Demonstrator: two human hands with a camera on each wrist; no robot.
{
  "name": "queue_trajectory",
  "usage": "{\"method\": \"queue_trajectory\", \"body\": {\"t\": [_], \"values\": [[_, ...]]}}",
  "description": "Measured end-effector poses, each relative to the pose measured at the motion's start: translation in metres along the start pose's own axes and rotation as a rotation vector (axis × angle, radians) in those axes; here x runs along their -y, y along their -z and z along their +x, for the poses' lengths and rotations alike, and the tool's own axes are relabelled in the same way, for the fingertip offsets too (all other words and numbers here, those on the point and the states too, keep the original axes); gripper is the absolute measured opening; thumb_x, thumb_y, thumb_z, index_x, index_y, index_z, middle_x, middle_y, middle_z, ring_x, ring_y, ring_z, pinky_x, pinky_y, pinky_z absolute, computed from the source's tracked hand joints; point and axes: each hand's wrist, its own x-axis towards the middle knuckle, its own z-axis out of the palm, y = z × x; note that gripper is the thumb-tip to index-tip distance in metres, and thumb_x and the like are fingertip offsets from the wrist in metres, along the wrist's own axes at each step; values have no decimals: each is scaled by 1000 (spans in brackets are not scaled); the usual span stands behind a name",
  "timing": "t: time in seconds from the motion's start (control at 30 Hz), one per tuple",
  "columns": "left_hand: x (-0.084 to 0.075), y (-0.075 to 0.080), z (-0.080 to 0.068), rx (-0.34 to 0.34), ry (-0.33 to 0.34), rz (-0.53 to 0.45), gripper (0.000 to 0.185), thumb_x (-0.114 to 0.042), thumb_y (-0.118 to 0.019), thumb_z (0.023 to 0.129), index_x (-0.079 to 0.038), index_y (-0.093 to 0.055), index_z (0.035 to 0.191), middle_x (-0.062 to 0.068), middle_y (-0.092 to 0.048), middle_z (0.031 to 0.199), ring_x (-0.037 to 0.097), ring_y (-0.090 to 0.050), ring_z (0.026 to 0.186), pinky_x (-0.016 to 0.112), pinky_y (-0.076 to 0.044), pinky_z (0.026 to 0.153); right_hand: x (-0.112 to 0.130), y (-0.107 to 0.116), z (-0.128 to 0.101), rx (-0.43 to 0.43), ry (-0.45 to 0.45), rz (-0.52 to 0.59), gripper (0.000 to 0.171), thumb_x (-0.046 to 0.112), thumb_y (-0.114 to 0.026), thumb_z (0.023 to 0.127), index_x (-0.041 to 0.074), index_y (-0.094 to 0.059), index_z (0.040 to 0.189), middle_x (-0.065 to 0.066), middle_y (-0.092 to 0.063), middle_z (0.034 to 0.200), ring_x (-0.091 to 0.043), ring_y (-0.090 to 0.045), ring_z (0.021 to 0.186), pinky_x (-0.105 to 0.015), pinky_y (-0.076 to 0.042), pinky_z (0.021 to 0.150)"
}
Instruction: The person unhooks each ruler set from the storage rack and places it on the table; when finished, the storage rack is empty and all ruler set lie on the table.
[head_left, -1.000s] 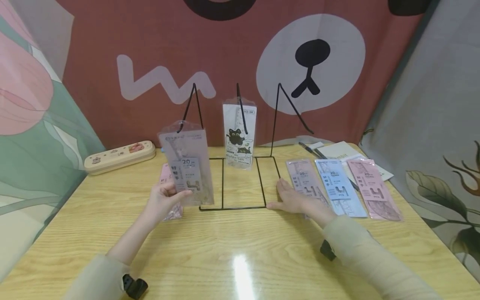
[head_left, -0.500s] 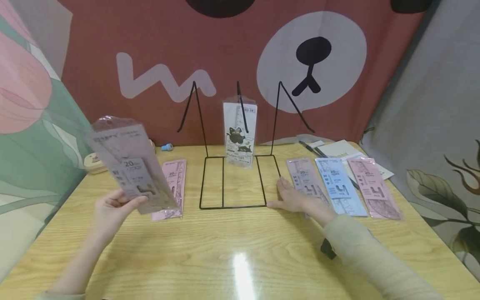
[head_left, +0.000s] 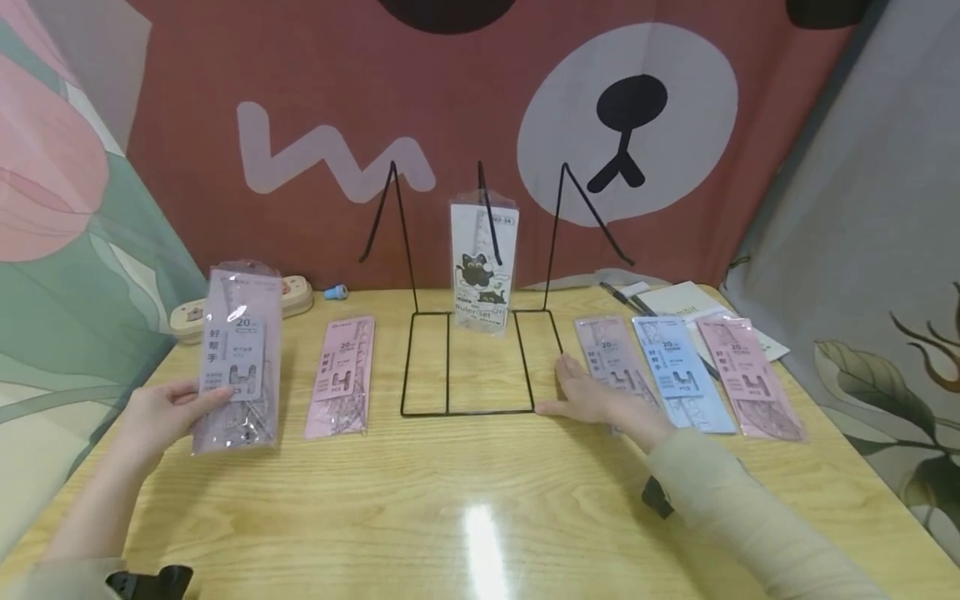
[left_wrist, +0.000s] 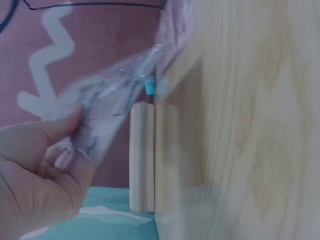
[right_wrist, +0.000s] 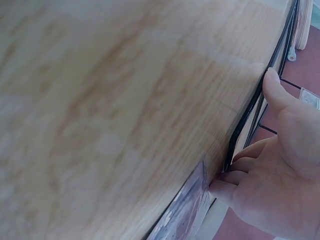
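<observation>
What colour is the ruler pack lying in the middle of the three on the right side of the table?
Light blue; the middle ruler pack shows best in the head view.

From my feed: pale wooden table (head_left: 480, 500) with overhead glare, backed by a rust-red bear-print cloth (head_left: 450, 100), floral drapes (head_left: 67, 217) flanking both sides.

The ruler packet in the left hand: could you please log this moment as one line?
left hand: holds grey ruler packet upright | right hand: rests against wire stand base | pink packet: flat on table

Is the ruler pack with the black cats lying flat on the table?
No, the cat ruler pack hangs upright from the middle hook of the black wire stand.
</observation>
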Motion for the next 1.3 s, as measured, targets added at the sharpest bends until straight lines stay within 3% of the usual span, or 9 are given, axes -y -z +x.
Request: {"method": "queue_trajectory", "body": {"t": [0.1, 0.2, 0.33, 0.57, 0.7, 0.83, 0.93, 1.07, 1.3], "values": [[5, -1, 14, 72, 87, 148, 65, -44, -57, 91, 14, -55, 120, -8, -70, 78, 6, -63, 68, 27, -52, 62, 0, 0, -1, -1, -6, 4, 98, 55, -50, 91, -12, -4, 146, -28, 4, 154, -41, 1, 144, -49, -6, 118], [4, -4, 27, 122, 152, 246, 65, -44, -58, 90, 15, -56, 118, -3, -68, 75, 10, -59, 67, 27, -47, 61, -1, 0, 0, -4, -6, -1, 99, 56, -50, 90, -12, -4, 146, -28, 4, 154, -41, 1, 144, -49, -6, 118], [-1, -9, 38, 137, 207, 261, 59, -37, -63, 88, 16, -56, 115, -2, -65, 72, 12, -57, 65, 27, -46, 59, -2, -2, 0, -6, -4, -10, 99, 57, -50, 90, -11, -4, 146, -27, 3, 154, -40, 0, 144, -49, -7, 118], [-4, -12, 47, 86, 236, 341, 56, -31, -67, 84, 18, -57, 109, 12, -64, 79, 21, -55, 73, 29, -44, 61, -2, -3, 2, -4, -6, -11, 99, 57, -49, 90, -10, -3, 146, -27, 5, 154, -40, 1, 144, -49, -7, 118], [-7, -18, 46, 24, 210, 398, 56, -23, -66, 83, 21, -53, 115, 36, -58, 110, 48, -55, 98, 51, -50, 81, -3, -2, 2, -7, -6, -9, 99, 56, -50, 90, -12, -3, 146, -28, 4, 154, -41, 1, 144, -49, -7, 118], [-16, -28, 47, -15, 140, 417, 73, -25, -62, 88, 25, -32, 130, 44, -33, 133, 59, -32, 123, 63, -34, 101, -4, -2, 1, -7, -1, -9, 99, 56, -49, 90, -12, -4, 146, -28, 4, 154, -41, 1, 144, -49, -7, 118], [-29, -37, 51, -4, 43, 398, 85, -40, -58, 91, 20, -22, 138, 42, -27, 139, 57, -27, 128, 63, -30, 105, -3, -2, 1, -9, -1, -11, 99, 57, -49, 90, -11, -4, 146, -28, 4, 154, -41, 1, 144, -49, -7, 118], [-50, -53, 60, 52, -94, 279, 91, -51, -55, 90, 10, -17, 146, 33, -23, 148, 51, -24, 135, 60, -28, 108, -3, -1, 1, -12, -2, -15, 99, 57, -50, 90, -11, -4, 146, -28, 4, 154, -41, 0, 144, -49, -7, 118], [-74, -87, 76, 139, -302, 109, 78, -34, -60, 92, 1, -19, 149, 23, -25, 153, 41, -20, 142, 57, -22, 113, -4, -2, 1, -11, -9, -2, 98, 56, -50, 90, -12, -5, 146, -29, 4, 153, -42, -1, 143, -50, -8, 118]]}}
